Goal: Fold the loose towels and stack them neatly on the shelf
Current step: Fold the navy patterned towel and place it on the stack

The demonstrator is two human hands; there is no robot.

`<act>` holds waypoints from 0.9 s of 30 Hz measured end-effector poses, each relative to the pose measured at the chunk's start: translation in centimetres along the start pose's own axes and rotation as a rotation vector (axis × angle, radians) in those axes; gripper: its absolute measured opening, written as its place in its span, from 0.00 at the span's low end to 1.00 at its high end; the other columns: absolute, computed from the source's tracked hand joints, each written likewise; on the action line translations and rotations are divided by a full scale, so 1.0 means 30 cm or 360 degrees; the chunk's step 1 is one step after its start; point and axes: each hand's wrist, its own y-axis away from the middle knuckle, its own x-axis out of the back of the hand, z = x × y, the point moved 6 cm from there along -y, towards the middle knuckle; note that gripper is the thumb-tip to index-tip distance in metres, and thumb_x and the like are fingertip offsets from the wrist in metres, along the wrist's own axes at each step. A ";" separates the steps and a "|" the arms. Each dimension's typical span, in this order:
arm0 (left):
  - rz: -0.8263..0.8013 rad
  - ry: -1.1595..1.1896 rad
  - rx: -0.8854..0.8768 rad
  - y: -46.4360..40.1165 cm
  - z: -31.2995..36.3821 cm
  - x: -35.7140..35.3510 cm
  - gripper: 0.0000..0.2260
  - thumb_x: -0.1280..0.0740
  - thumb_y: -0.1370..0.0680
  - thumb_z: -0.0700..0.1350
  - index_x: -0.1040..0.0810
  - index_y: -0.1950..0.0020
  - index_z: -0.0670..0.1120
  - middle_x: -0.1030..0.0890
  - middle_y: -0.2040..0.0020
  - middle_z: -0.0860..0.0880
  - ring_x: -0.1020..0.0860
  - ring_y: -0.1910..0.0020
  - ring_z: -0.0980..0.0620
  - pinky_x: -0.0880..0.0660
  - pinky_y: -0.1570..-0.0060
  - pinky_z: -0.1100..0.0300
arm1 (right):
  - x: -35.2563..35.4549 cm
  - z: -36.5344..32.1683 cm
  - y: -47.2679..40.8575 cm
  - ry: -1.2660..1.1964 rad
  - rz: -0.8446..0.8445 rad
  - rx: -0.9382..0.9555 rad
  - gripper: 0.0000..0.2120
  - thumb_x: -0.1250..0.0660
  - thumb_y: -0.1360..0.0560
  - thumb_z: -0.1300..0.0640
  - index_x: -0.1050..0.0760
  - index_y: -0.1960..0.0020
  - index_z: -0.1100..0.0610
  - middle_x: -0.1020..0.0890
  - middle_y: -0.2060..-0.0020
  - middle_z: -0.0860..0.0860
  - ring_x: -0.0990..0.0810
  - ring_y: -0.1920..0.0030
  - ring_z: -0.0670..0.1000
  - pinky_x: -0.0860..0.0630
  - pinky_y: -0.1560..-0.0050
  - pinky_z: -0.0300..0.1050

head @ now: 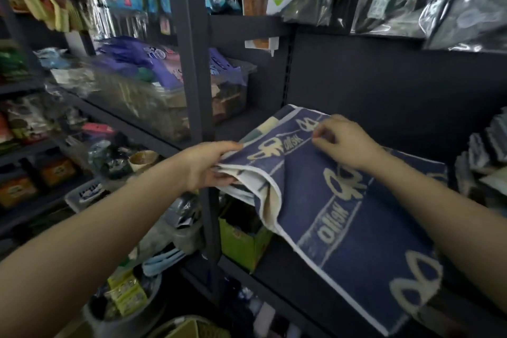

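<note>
A navy-blue terry towel w/ cream pattern and white edging (343, 217) lies on the dark metal shelf (279, 269) at right, its near part draping over the front edge. Left hand (211, 166) grips the towel's folded left edge, thumb on top, fingers under. Right hand (344, 140) pinches the top layer farther back; striped folded towels (482, 156) sit far right.
</note>
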 end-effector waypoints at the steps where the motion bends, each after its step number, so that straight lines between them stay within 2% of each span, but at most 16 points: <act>1: -0.0009 -0.0013 0.0000 0.007 -0.010 -0.005 0.08 0.34 0.24 0.51 0.22 0.51 0.48 0.17 0.67 0.52 0.18 0.70 0.55 0.24 0.73 0.65 | 0.001 -0.051 0.063 -0.0006 -0.0008 0.0074 0.06 0.35 0.25 0.57 0.23 0.53 0.59 0.22 0.57 0.53 0.24 0.55 0.52 0.33 0.52 0.40; 3: -0.0050 0.0079 -0.0050 0.017 -0.016 -0.013 0.05 0.36 0.22 0.47 0.23 0.55 0.46 0.17 0.69 0.51 0.19 0.72 0.55 0.23 0.73 0.65 | -0.019 -0.152 0.191 0.0010 -0.0140 0.0133 0.09 0.36 0.25 0.50 0.26 0.58 0.56 0.23 0.63 0.49 0.27 0.62 0.48 0.32 0.57 0.43; 5: -0.0073 0.0296 -0.0167 0.018 -0.003 -0.021 0.06 0.37 0.22 0.42 0.23 0.57 0.44 0.17 0.65 0.48 0.18 0.69 0.54 0.22 0.71 0.63 | -0.051 -0.224 0.300 0.0207 -0.0203 0.0108 0.19 0.41 0.29 0.36 0.31 0.57 0.52 0.27 0.62 0.46 0.29 0.61 0.48 0.32 0.58 0.46; 6: -0.0093 0.0410 -0.0234 0.021 0.009 -0.026 0.06 0.37 0.22 0.41 0.23 0.58 0.44 0.17 0.64 0.48 0.18 0.68 0.54 0.22 0.70 0.61 | -0.072 -0.250 0.348 0.0363 -0.0180 0.0080 0.26 0.45 0.33 0.30 0.31 0.53 0.52 0.27 0.58 0.46 0.29 0.57 0.49 0.33 0.56 0.46; 8: -0.0158 0.0543 -0.0347 0.025 0.029 -0.039 0.07 0.39 0.21 0.39 0.24 0.57 0.45 0.17 0.67 0.49 0.18 0.68 0.55 0.22 0.71 0.62 | -0.140 -0.297 0.431 0.0709 -0.0195 -0.0040 0.43 0.47 0.38 0.23 0.36 0.35 0.52 0.30 0.40 0.51 0.30 0.41 0.54 0.33 0.43 0.50; 9: -0.0191 0.0565 -0.0377 0.027 0.036 -0.046 0.07 0.39 0.21 0.38 0.24 0.57 0.45 0.17 0.68 0.50 0.18 0.68 0.55 0.22 0.71 0.62 | -0.179 -0.315 0.462 0.0844 -0.0214 -0.0117 0.48 0.45 0.37 0.24 0.46 0.27 0.52 0.37 0.30 0.53 0.35 0.34 0.57 0.36 0.37 0.54; 10: -0.0221 0.0575 -0.0386 0.029 0.039 -0.053 0.07 0.40 0.20 0.38 0.25 0.56 0.46 0.17 0.67 0.50 0.18 0.67 0.55 0.22 0.71 0.62 | -0.211 -0.330 0.485 0.0938 -0.0183 -0.0161 0.49 0.40 0.34 0.29 0.55 0.24 0.53 0.46 0.25 0.54 0.40 0.29 0.60 0.38 0.34 0.58; 11: -0.0246 0.0569 -0.0383 0.032 0.040 -0.061 0.07 0.40 0.20 0.38 0.25 0.56 0.46 0.17 0.65 0.49 0.18 0.65 0.54 0.22 0.70 0.61 | -0.233 -0.341 0.496 0.1008 -0.0096 -0.0173 0.47 0.35 0.30 0.38 0.58 0.24 0.56 0.52 0.24 0.55 0.41 0.28 0.62 0.37 0.33 0.60; 13: -0.0257 0.0512 -0.0388 0.035 0.040 -0.072 0.07 0.41 0.20 0.38 0.26 0.55 0.46 0.19 0.61 0.48 0.20 0.62 0.54 0.22 0.70 0.62 | -0.238 -0.345 0.500 0.1060 0.0057 -0.0192 0.36 0.38 0.24 0.56 0.58 0.24 0.58 0.54 0.24 0.58 0.38 0.30 0.63 0.33 0.36 0.59; 14: -0.0243 0.0492 -0.0398 0.034 0.041 -0.071 0.07 0.41 0.20 0.37 0.26 0.55 0.46 0.20 0.60 0.48 0.21 0.61 0.53 0.22 0.70 0.62 | -0.227 -0.333 0.497 0.1065 0.0065 -0.0224 0.33 0.42 0.23 0.61 0.56 0.24 0.58 0.52 0.24 0.59 0.35 0.32 0.63 0.31 0.39 0.57; 16: -0.0203 0.0502 -0.0425 0.030 0.048 -0.060 0.07 0.41 0.20 0.36 0.27 0.56 0.44 0.20 0.61 0.47 0.22 0.62 0.53 0.22 0.71 0.64 | -0.162 -0.299 0.483 0.1094 0.0080 -0.0279 0.28 0.40 0.26 0.65 0.42 0.27 0.58 0.36 0.30 0.62 0.25 0.43 0.63 0.25 0.51 0.55; 18: -0.0172 0.0537 -0.0457 0.027 0.062 -0.037 0.06 0.39 0.21 0.36 0.26 0.57 0.42 0.18 0.66 0.48 0.22 0.62 0.54 0.22 0.69 0.64 | -0.065 -0.250 0.483 0.1078 0.0145 -0.0354 0.20 0.39 0.27 0.64 0.33 0.35 0.58 0.28 0.40 0.59 0.24 0.50 0.61 0.24 0.59 0.53; 20: -0.0147 0.0501 -0.0485 0.022 0.072 -0.013 0.03 0.37 0.22 0.37 0.25 0.56 0.41 0.18 0.63 0.48 0.21 0.62 0.54 0.23 0.68 0.64 | 0.011 -0.193 0.494 0.0979 0.0128 -0.0400 0.16 0.41 0.26 0.62 0.32 0.38 0.56 0.29 0.43 0.56 0.26 0.48 0.60 0.28 0.57 0.51; 23: -0.0128 0.0377 -0.0508 0.021 0.051 0.006 0.01 0.34 0.24 0.38 0.24 0.56 0.41 0.19 0.61 0.46 0.20 0.63 0.53 0.23 0.68 0.62 | 0.018 -0.206 0.515 0.0783 0.0028 -0.0174 0.14 0.36 0.27 0.55 0.25 0.42 0.55 0.27 0.40 0.55 0.26 0.45 0.59 0.30 0.49 0.50; 25: -0.0100 0.0286 -0.0506 0.018 0.029 0.017 0.04 0.35 0.23 0.39 0.25 0.58 0.42 0.20 0.62 0.46 0.20 0.63 0.52 0.24 0.66 0.60 | -0.053 -0.268 0.535 0.0621 -0.0139 -0.0002 0.21 0.37 0.26 0.42 0.25 0.41 0.55 0.27 0.40 0.53 0.25 0.45 0.57 0.29 0.45 0.51; 27: -0.0058 0.0292 -0.0489 0.013 0.016 0.032 0.06 0.36 0.22 0.39 0.26 0.60 0.44 0.20 0.63 0.46 0.20 0.64 0.52 0.24 0.67 0.59 | -0.111 -0.324 0.541 0.0506 -0.0144 0.0071 0.26 0.43 0.27 0.36 0.26 0.42 0.55 0.26 0.42 0.52 0.24 0.47 0.54 0.26 0.49 0.47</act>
